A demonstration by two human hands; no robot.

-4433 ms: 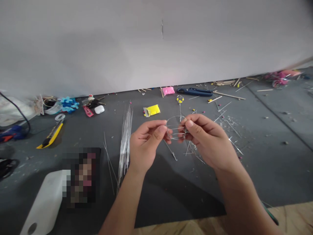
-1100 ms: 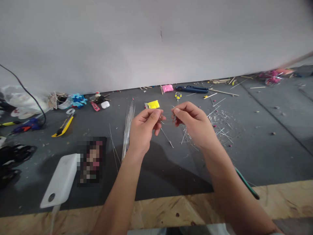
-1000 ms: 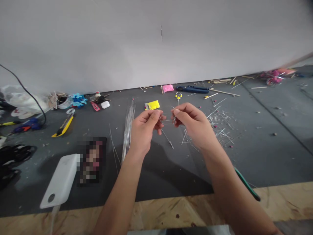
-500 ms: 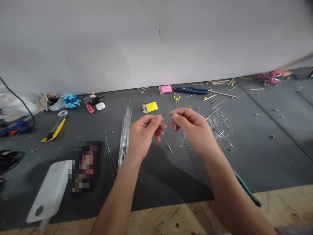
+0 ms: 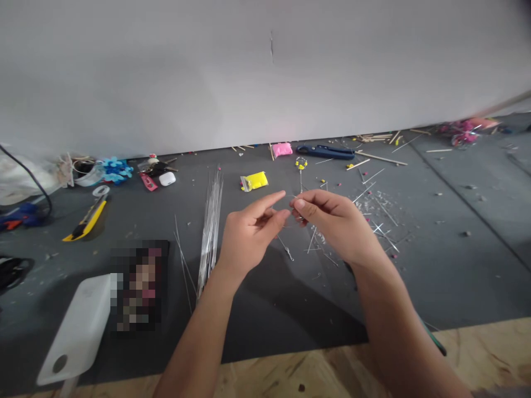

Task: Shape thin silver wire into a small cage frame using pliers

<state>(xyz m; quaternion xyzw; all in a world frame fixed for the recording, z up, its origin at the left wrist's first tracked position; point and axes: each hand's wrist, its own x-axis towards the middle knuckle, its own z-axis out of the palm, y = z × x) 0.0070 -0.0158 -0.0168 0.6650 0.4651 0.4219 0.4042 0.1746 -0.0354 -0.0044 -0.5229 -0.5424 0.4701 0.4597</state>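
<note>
My left hand [image 5: 249, 235] and my right hand [image 5: 334, 221] meet above the dark mat [image 5: 435, 260]. Between them is a small piece bent from thin silver wire [image 5: 292, 211], hard to make out. My right hand pinches it with thumb and forefinger. My left forefinger and thumb reach out and close lightly on its other side, the other fingers curled. A short wire with a twisted end [image 5: 286, 250] lies on the mat just below the hands.
A bundle of straight wires [image 5: 211, 221] lies left of my hands. Behind are a yellow packet [image 5: 255, 181], a pink packet [image 5: 282, 150] and blue pliers [image 5: 327, 151]. Wire offcuts [image 5: 379, 218] litter the right. A yellow knife [image 5: 85, 221] and white power bank [image 5: 74, 331] lie left.
The wire ring seen between my hands earlier is now squeezed small. My hands have drawn closer together, and my left forefinger has stretched out towards my right hand.
</note>
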